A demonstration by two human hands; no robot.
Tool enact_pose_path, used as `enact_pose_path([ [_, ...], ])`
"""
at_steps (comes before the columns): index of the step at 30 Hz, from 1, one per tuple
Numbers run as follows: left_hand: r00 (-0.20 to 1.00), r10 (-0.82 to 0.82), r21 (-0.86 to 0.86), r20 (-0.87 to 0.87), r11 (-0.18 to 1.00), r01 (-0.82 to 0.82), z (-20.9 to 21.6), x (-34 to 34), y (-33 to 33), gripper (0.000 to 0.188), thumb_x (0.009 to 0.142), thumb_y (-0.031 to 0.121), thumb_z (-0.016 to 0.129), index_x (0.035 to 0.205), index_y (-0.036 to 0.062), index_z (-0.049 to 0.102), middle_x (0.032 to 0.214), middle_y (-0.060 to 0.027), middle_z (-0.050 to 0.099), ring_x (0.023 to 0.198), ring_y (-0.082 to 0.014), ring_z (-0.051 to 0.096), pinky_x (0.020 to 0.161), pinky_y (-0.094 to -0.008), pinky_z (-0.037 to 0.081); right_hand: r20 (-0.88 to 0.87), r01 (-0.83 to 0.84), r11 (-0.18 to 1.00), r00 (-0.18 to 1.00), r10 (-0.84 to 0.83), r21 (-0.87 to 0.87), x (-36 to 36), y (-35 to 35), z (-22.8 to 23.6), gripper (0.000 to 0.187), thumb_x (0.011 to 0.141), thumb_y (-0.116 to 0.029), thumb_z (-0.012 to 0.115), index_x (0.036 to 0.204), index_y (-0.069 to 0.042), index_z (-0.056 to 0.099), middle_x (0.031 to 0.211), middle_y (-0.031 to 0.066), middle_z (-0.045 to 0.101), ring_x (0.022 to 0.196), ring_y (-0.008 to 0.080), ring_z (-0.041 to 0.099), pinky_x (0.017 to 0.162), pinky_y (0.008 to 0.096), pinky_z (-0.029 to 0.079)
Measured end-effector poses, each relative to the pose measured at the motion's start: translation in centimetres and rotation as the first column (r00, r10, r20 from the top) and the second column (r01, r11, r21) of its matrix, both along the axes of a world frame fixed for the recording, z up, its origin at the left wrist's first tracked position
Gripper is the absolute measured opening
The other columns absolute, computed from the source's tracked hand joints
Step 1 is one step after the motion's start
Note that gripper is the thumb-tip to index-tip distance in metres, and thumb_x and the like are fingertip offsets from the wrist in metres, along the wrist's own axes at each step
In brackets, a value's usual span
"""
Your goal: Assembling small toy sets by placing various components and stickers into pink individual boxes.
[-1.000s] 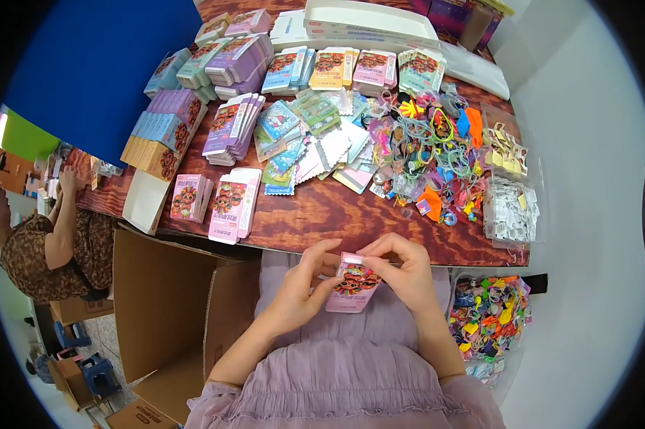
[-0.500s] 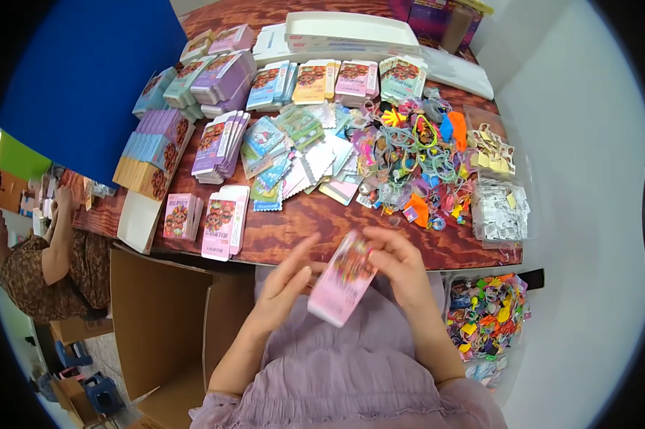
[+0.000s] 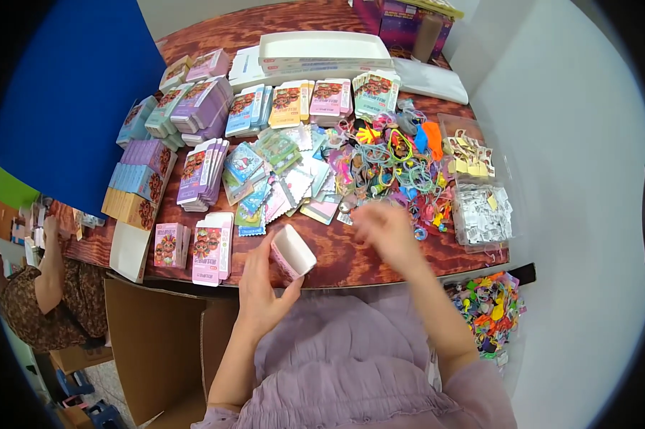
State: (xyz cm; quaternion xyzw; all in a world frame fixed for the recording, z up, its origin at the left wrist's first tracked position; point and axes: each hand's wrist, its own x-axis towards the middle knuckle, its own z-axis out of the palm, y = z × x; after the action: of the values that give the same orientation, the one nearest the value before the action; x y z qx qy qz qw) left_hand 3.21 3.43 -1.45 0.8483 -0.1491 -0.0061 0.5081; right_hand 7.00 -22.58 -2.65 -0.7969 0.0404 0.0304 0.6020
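Note:
My left hand (image 3: 260, 289) grips a small pink cardboard box (image 3: 285, 266) near the table's front edge. The box is tilted and its open end shows a white inside. My right hand (image 3: 388, 232) reaches over the near edge of the pile of colourful small toys and bands (image 3: 390, 161); its fingers are smeared by motion, so what they hold cannot be made out. Left of that pile lies a heap of flat sachets and cards (image 3: 283, 179). Flat pink cartons (image 3: 209, 250) and folded pink boxes (image 3: 169, 244) rest left of my left hand.
Stacks of flat cartons (image 3: 330, 96) line the back, before a white tray (image 3: 322, 66). Packed small boxes (image 3: 140, 179) sit left. Clear trays hold white packets (image 3: 483, 214) and yellowish ones (image 3: 471, 156). A large brown carton (image 3: 151, 343) stands below; a co-worker (image 3: 54, 300) is far left.
The pink box went up and left in my left hand and now shows its open end. My right hand let go of it and moved to the toy pile. The view shifted slightly.

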Motion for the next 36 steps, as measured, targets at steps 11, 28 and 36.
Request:
enact_pose_path([
  [11, 0.989, -0.038, 0.252, 0.14, 0.968, 0.002, -0.2, -0.6, 0.8, 0.077, 0.071, 0.012, 0.077, 0.139, 0.0002, 0.043, 0.131, -0.0221, 0.049, 0.122, -0.0414, 0.047, 0.102, -0.0472, 0.04, 0.291, 0.249, 0.968, 0.929, -0.227, -0.041, 9.4, -7.9, 4.2, 0.01, 0.091, -0.013, 0.064, 0.091, -0.003, 0.061, 0.104, 0.009, 0.066, 0.103, 0.0254, 0.063, 0.087, 0.0388, 0.049],
  [28, 0.997, -0.078, 0.165, -0.014, 0.983, 0.08, -0.5, -1.3, 0.4, 0.079, 0.074, 0.017, 0.081, 0.141, -0.0008, 0.044, 0.131, -0.0208, 0.051, 0.119, -0.0387, 0.052, 0.097, -0.0428, 0.046, -0.205, 0.238, 0.823, 0.967, -0.152, 0.515, -3.7, -8.3, 0.0, 0.006, 0.094, -0.008, 0.063, 0.098, -0.003, 0.063, 0.07, -0.0023, 0.057, 0.05, 0.0012, 0.041, 0.043, 0.0188, 0.029],
  [36, 0.977, -0.171, 0.202, 0.129, 0.969, 0.143, -0.1, -1.3, -0.4, 0.075, 0.072, 0.02, 0.081, 0.137, -0.0012, 0.048, 0.125, -0.0206, 0.056, 0.111, -0.0374, 0.056, 0.094, -0.0437, 0.047, -0.076, 0.207, 0.971, 0.977, -0.199, 0.123, -4.3, -6.3, -1.4, 0.016, 0.095, -0.014, 0.064, 0.081, -0.007, 0.062, 0.064, -0.0089, 0.049, 0.052, -0.0009, 0.037, 0.046, 0.0192, 0.025],
])
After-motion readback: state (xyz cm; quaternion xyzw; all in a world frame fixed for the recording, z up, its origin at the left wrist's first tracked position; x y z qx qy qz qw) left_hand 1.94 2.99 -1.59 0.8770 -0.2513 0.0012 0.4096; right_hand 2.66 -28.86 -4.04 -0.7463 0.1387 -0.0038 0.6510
